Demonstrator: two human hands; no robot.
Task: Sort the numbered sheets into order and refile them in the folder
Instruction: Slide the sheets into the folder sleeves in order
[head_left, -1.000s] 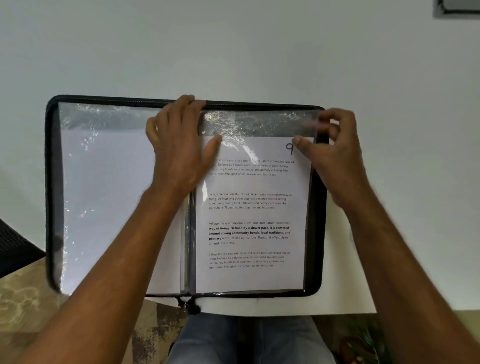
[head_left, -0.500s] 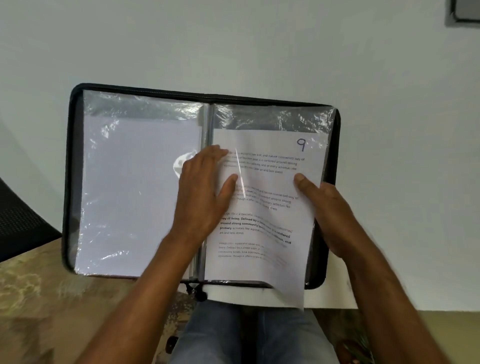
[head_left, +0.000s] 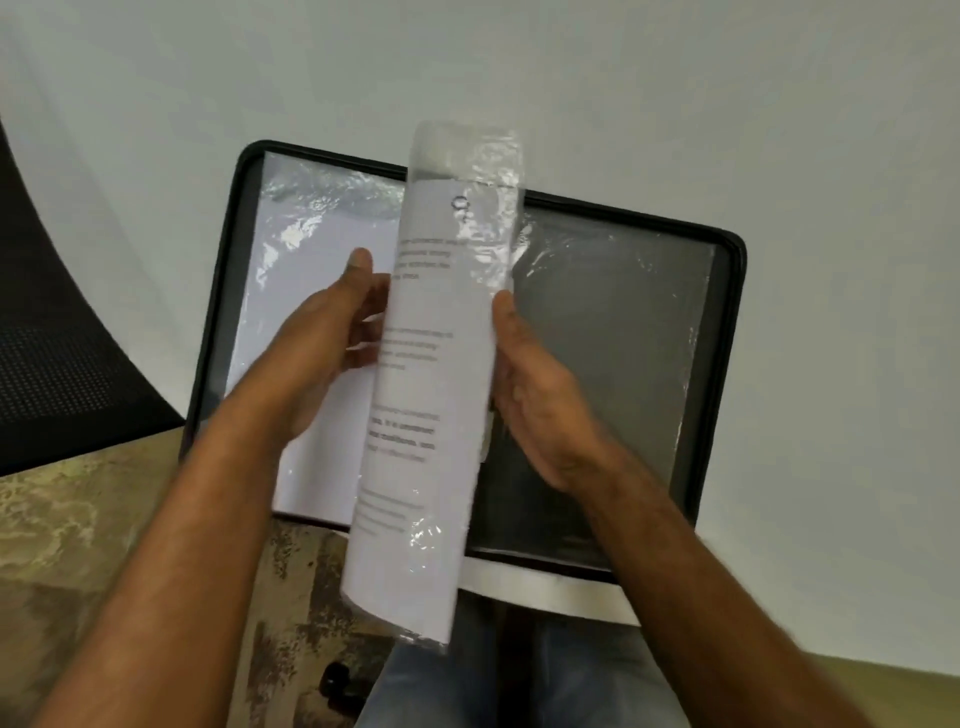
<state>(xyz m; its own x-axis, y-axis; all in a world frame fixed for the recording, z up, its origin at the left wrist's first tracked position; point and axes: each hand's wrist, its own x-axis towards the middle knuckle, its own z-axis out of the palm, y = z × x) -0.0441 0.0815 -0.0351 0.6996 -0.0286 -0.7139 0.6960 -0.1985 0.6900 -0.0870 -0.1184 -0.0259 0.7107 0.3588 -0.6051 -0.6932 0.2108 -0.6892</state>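
white table (head_left: 779, 104) carries the open black folder (head_left: 727, 291), its near edge hanging over the person's lap. sheet 9 (head_left: 421, 395), inside a clear sleeve (head_left: 467, 171), stands on edge over the spine, mid-turn. left hand (head_left: 322, 343) is at its left side, fingers (head_left: 363, 317) loosely curled toward the sheet; whether they grip it i cannot tell. right hand (head_left: 540, 395) presses its right edge with a straight thumb, fingers relaxed. to do this well, i'd guide the sleeve over slowly, keep the sheet from sliding out at the open top, and lay it flat on the white left page (head_left: 311, 249) without creasing.
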